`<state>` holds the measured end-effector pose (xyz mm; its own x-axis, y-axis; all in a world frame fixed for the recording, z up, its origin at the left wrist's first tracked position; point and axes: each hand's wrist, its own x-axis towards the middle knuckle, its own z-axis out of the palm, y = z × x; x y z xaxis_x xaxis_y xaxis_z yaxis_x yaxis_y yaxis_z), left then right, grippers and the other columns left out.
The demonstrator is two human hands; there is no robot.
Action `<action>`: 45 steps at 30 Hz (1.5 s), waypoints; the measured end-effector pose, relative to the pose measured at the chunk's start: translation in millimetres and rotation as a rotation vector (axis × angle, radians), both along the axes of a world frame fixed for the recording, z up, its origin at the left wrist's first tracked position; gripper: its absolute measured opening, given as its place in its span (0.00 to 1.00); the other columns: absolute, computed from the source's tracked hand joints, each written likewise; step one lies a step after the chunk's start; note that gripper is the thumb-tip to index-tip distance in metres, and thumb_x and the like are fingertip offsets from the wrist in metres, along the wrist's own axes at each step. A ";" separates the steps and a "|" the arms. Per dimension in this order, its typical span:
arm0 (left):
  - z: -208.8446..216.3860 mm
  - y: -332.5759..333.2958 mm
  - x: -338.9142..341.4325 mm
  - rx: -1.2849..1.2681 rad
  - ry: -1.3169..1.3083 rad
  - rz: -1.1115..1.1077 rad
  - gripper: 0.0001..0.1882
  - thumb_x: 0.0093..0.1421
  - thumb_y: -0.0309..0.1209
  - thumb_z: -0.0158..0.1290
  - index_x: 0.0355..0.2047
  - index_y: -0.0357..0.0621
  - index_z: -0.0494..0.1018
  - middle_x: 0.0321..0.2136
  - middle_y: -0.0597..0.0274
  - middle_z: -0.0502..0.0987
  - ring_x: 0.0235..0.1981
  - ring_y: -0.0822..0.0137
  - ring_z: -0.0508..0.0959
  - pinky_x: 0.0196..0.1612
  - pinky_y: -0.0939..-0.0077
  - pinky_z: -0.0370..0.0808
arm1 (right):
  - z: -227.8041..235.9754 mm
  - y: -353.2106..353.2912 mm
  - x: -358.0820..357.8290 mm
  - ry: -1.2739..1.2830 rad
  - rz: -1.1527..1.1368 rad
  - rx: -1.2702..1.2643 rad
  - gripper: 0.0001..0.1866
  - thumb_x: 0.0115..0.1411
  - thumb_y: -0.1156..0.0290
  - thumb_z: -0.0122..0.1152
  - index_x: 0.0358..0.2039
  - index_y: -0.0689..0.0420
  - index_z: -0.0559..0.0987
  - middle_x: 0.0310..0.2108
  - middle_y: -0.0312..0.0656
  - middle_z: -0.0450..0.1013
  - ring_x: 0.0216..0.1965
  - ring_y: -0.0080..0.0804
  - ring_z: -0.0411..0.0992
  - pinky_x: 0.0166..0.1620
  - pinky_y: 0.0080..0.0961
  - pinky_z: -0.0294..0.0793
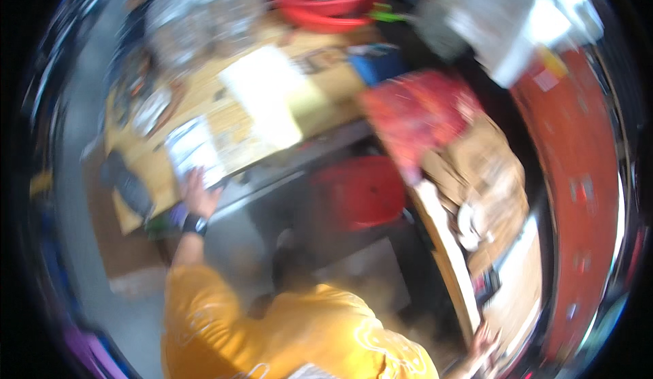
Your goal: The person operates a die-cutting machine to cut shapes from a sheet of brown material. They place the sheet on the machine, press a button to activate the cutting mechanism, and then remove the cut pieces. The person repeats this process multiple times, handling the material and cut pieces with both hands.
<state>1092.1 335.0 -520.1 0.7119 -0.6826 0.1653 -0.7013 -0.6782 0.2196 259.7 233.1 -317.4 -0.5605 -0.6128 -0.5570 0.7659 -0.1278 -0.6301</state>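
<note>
Blur hides any writing: the dark marks on one white packet [195,151] cannot be read, nor can the two pale patches on the long red panel [578,151] at the right, and near that panel's top sits one yellow and pink label [546,76], also illegible. The packet lies at the front of a wooden table [160,175], and the left hand [200,195] reaches its lower edge with fingers spread; whether they press or pinch it, I cannot tell. One dark watch [194,224] circles that wrist, below which comes a yellow sleeve [201,304]. The right hand [484,345] is well apart, by the near end of a second wooden table [517,307], its fingers apart and seemingly empty. On the first table are one bright white sheet [262,83], one white oval thing [151,111], one dark oval thing [132,185] near the left corner, one blue thing [377,66], and two red baskets [323,5], seemingly nested, at the back. One red stool-like thing [367,192] stands between the tables. Upon the second table lie one red bag [422,113], one crumpled brown heap [483,165] and one small dark box [486,285].
</note>
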 end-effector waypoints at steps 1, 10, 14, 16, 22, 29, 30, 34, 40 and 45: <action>18.0 -20.9 -22.3 -0.192 0.037 -0.055 0.39 0.47 0.38 0.62 0.59 0.41 0.61 0.58 0.47 0.64 0.59 0.49 0.63 0.61 0.56 0.58 | -6.6 14.7 -14.3 0.018 0.068 -0.106 0.32 0.61 0.58 0.55 0.59 0.66 0.60 0.62 0.52 0.54 0.61 0.43 0.57 0.63 0.37 0.59; 218.2 -237.2 -515.6 -0.852 0.564 -1.329 0.21 0.56 0.22 0.51 0.52 0.33 0.68 0.51 0.46 0.71 0.54 0.52 0.70 0.59 0.61 0.63 | -3.0 33.3 -179.0 0.048 -0.070 -0.387 0.08 0.62 0.64 0.52 0.31 0.54 0.74 0.30 0.38 0.72 0.35 0.32 0.70 0.49 0.31 0.67; 271.2 -243.3 -759.0 -0.448 0.604 -1.906 0.19 0.50 0.22 0.55 0.45 0.37 0.73 0.45 0.47 0.75 0.49 0.50 0.74 0.55 0.62 0.68 | 11.3 35.7 -222.7 0.016 0.003 -0.412 0.20 0.63 0.63 0.50 0.52 0.59 0.69 0.52 0.44 0.70 0.55 0.37 0.64 0.59 0.37 0.62; 278.4 -238.9 -853.9 -0.210 0.612 -2.090 0.23 0.49 0.28 0.58 0.47 0.39 0.71 0.46 0.47 0.74 0.48 0.48 0.72 0.53 0.61 0.69 | 14.3 38.5 -230.5 -0.114 0.099 -0.450 0.20 0.64 0.67 0.46 0.55 0.60 0.66 0.52 0.46 0.69 0.56 0.39 0.65 0.59 0.40 0.62; 258.1 -232.4 -963.8 0.001 0.191 -2.417 0.47 0.44 0.48 0.63 0.61 0.43 0.58 0.59 0.47 0.60 0.62 0.48 0.59 0.63 0.54 0.54 | 11.7 32.7 -230.3 -0.220 0.126 -0.495 0.22 0.67 0.65 0.42 0.59 0.58 0.61 0.56 0.46 0.64 0.59 0.39 0.63 0.61 0.42 0.61; 262.7 -256.9 -962.2 0.215 0.463 -2.474 0.51 0.45 0.49 0.64 0.64 0.42 0.52 0.63 0.46 0.55 0.65 0.49 0.54 0.65 0.54 0.49 | 22.1 14.3 -229.9 -0.373 0.128 -0.581 0.22 0.68 0.60 0.37 0.59 0.57 0.62 0.56 0.46 0.65 0.58 0.39 0.63 0.61 0.40 0.61; 264.0 -261.4 -962.9 0.237 0.501 -2.487 0.52 0.45 0.52 0.63 0.64 0.41 0.52 0.63 0.45 0.55 0.65 0.48 0.53 0.66 0.54 0.48 | 25.3 12.4 -228.5 -0.388 0.103 -0.637 0.22 0.68 0.59 0.37 0.57 0.57 0.63 0.54 0.46 0.67 0.54 0.40 0.67 0.57 0.39 0.65; 260.0 -265.9 -961.9 0.259 0.692 -2.443 0.47 0.49 0.48 0.62 0.63 0.38 0.55 0.61 0.46 0.59 0.64 0.49 0.56 0.66 0.57 0.49 | 33.8 5.2 -230.4 -0.458 0.052 -0.678 0.21 0.67 0.59 0.40 0.54 0.59 0.65 0.46 0.44 0.69 0.42 0.39 0.70 0.46 0.37 0.71; 266.1 -275.7 -964.9 0.618 1.336 -1.961 0.15 0.62 0.28 0.46 0.48 0.41 0.74 0.37 0.52 0.78 0.42 0.60 0.77 0.48 0.73 0.71 | 16.4 11.3 -236.5 -0.143 0.131 -0.335 0.17 0.65 0.65 0.48 0.51 0.60 0.67 0.40 0.46 0.71 0.43 0.41 0.72 0.47 0.39 0.72; 351.7 -379.7 -970.1 -0.069 1.433 -1.489 0.16 0.64 0.38 0.48 0.44 0.39 0.72 0.41 0.60 0.78 0.41 0.65 0.76 0.45 0.71 0.73 | 5.3 23.7 -241.7 -0.065 0.166 -0.266 0.14 0.66 0.65 0.48 0.46 0.60 0.72 0.36 0.44 0.74 0.41 0.39 0.73 0.47 0.37 0.71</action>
<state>122.0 -44.7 -168.4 -0.6404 -0.7506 0.1626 0.0689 0.1547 0.9855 18.0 256.8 -312.1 -0.4090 -0.8219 -0.3964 0.8278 -0.1514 -0.5402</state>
